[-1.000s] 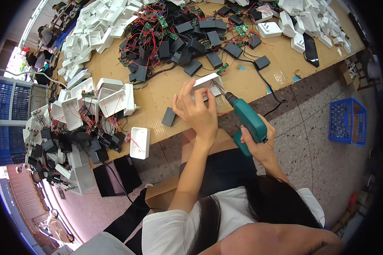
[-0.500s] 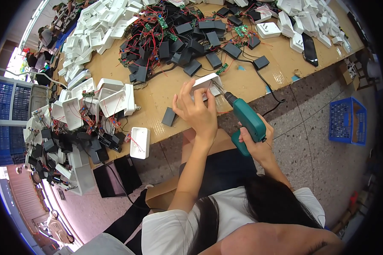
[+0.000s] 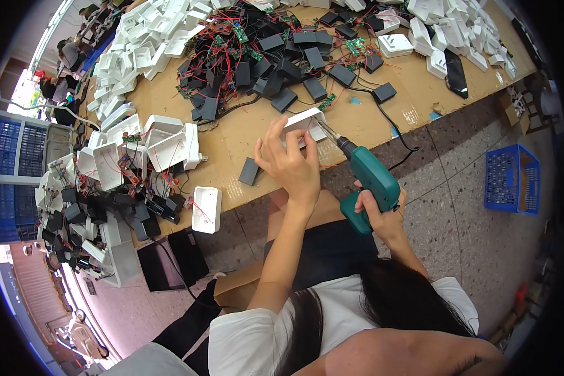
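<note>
My left hand holds a white plastic case at the table's front edge, its fingers curled over the near wall. In my right hand is a green power screwdriver, gripped by its handle. Its long metal bit points up and left, the tip at the right end of the case. What lies inside the case is mostly hidden by my fingers. A loose black box lies on the table, left of my left hand.
Black boxes with red wires and green circuit boards form a pile at the back. White cases are heaped beside it. Another white case sits at the front edge. A black phone lies far right; a blue basket stands on the floor.
My right hand has drawn the power screwdriver slightly right and down, so its bit sits less deep over the case. My left hand and the case have barely moved.
</note>
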Action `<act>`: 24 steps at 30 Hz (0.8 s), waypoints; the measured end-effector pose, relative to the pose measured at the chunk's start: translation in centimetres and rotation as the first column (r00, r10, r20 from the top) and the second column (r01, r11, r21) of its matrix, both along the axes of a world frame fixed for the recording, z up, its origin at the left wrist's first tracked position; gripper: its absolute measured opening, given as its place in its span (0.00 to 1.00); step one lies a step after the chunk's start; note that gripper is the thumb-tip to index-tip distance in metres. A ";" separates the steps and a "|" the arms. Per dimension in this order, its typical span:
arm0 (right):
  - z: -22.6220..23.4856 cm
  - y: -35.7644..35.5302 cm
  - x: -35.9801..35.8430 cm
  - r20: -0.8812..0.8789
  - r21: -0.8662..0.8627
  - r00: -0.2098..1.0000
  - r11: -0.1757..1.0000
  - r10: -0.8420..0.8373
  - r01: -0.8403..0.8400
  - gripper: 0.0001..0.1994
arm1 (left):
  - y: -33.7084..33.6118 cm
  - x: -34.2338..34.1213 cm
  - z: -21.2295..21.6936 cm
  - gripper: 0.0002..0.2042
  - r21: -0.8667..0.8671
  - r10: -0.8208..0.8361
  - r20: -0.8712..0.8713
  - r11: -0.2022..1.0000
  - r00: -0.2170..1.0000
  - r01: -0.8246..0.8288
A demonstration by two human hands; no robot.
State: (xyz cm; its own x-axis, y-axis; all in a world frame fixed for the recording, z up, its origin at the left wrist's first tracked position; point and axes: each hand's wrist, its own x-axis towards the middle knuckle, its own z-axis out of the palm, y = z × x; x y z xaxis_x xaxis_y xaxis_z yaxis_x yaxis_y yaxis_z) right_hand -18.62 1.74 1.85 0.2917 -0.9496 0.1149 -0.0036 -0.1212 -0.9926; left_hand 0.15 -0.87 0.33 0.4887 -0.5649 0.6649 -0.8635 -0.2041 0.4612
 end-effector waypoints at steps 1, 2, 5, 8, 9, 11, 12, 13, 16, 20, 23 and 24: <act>0.1 0.1 -0.1 -0.001 0.000 1.000 1.000 -0.001 0.001 0.06 | 0.0 0.0 0.0 0.06 0.000 -0.001 -0.001 1.000 1.000 0.001; 0.3 0.3 -0.3 0.038 0.027 0.999 1.000 -0.004 0.003 0.06 | 0.0 0.0 0.1 0.06 -0.001 -0.002 -0.002 1.000 1.000 0.002; 0.9 0.5 -0.9 0.095 0.082 0.995 0.997 -0.003 -0.005 0.07 | 0.0 -0.1 0.2 0.06 0.000 -0.003 -0.005 1.000 1.000 0.003; 1.0 0.4 -1.3 0.089 0.085 0.996 0.996 0.004 -0.012 0.07 | 0.0 -0.2 0.3 0.06 0.001 -0.003 -0.005 1.000 1.000 0.003; 1.0 0.3 -1.4 0.064 0.062 0.998 0.998 0.007 -0.011 0.07 | 0.0 -0.3 0.3 0.06 0.002 -0.002 -0.005 1.000 1.000 0.002; 0.9 0.0 -1.3 0.000 0.023 1.000 1.000 0.001 -0.001 0.08 | 0.1 -0.4 0.4 0.06 0.003 0.000 -0.006 1.000 1.000 0.000; 0.8 -0.2 -1.2 -0.064 -0.017 0.998 1.000 -0.005 0.004 0.09 | 0.1 -0.5 0.4 0.06 0.006 0.004 -0.007 1.000 1.000 -0.004; 0.5 -0.4 -1.1 -0.063 -0.018 0.998 1.000 -0.004 0.003 0.09 | 0.1 -0.6 0.5 0.06 0.004 0.005 -0.006 1.000 1.000 -0.005; 0.1 -1.0 -0.9 -0.092 -0.130 0.996 0.992 -0.021 0.009 0.11 | 0.0 -0.9 0.6 0.06 0.005 0.004 -0.001 1.000 1.000 -0.004; 0.4 -1.2 -0.7 -0.118 -0.102 0.993 0.995 -0.010 -0.002 0.11 | 0.1 -0.9 0.8 0.06 0.005 0.007 0.001 1.000 1.000 -0.007; 0.2 -1.3 -0.6 -0.122 -0.093 0.992 0.996 -0.015 0.004 0.11 | 0.0 -0.8 0.6 0.06 0.001 0.009 0.002 1.000 1.000 -0.009; 0.2 -1.3 -0.6 -0.116 -0.096 0.993 0.995 -0.020 0.008 0.11 | 0.0 -0.8 0.6 0.06 -0.003 0.009 0.004 1.000 1.000 -0.009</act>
State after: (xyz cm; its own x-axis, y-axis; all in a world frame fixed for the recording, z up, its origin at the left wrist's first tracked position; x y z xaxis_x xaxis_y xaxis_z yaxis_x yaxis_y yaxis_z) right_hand -19.25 0.45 2.02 0.2950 -0.9400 0.1712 -0.1208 -0.2144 -0.9692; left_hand -0.66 -0.91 0.90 0.4912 -0.5584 0.6685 -0.8635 -0.2110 0.4582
